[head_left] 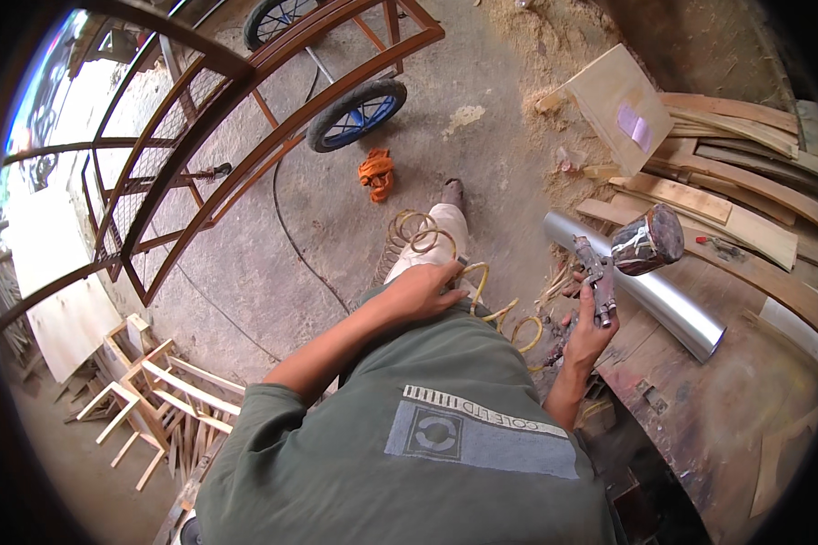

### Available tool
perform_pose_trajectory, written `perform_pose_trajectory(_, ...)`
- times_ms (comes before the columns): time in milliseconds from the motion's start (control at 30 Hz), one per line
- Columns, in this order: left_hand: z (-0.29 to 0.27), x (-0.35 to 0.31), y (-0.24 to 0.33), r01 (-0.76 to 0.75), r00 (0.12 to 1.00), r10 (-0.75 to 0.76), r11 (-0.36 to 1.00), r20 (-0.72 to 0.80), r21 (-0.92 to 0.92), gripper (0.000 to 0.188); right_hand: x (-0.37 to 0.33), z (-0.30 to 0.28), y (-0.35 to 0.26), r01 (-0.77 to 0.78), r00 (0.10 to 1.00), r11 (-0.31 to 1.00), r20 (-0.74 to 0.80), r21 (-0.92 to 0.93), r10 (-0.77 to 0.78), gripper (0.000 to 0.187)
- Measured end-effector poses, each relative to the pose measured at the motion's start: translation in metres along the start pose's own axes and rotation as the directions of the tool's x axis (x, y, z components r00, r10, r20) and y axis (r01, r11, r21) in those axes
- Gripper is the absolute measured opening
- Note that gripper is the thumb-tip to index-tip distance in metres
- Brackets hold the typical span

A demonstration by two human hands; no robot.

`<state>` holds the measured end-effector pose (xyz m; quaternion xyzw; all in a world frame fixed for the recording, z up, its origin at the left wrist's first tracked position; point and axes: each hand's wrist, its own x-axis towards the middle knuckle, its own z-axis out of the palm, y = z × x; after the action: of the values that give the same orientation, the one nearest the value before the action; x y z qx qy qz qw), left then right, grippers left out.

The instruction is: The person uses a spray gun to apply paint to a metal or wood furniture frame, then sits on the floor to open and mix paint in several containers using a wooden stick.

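Observation:
My right hand [588,338] is wrapped around the handle of a paint-stained spray gun [596,277], held up at my right side. Joined to the gun is a round, paint-smeared cup [647,240], tilted to the right. My left hand [424,289] is in front of my waist over my thigh, its fingers curled at a yellow coiled air hose [480,283]. Loops of that hose hang over my light trousers [443,231] and run on toward my right forearm. The fingertips of the left hand are partly hidden.
A brown metal frame [245,82] with mesh arches over the left, near a blue-rimmed wheel [357,115]. An orange cloth [375,174] lies on the concrete floor. At right are a shiny silver roll [650,295], a board [620,109] and stacked planks [745,173]. Wooden frames [159,391] stand lower left.

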<state>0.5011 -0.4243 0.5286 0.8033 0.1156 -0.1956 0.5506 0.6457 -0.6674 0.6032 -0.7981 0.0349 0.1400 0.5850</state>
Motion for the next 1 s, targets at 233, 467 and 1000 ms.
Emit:
perform_pose_trajectory(233,-0.022,0.120,0.027,-0.006,0.992,-0.005,0.996,0.126,0.091,0.039,0.100,-0.018,-0.012,-0.054,0.997,0.996,-0.059,-0.073,0.049,0.037)
perform_pose_trajectory(467,-0.088,0.229,0.076,-0.014,0.994,-0.005,0.986,0.111,0.168,0.036,0.222,-0.026,-0.061,-0.002,0.999,0.998,-0.047,-0.065,-0.001,0.042)
perform_pose_trajectory(1000,-0.204,0.379,0.101,0.237,0.931,-0.262,0.963,-0.253,-0.126,0.045,0.515,0.068,-0.172,0.145,0.956,0.989,0.255,0.019,-0.145,0.037)
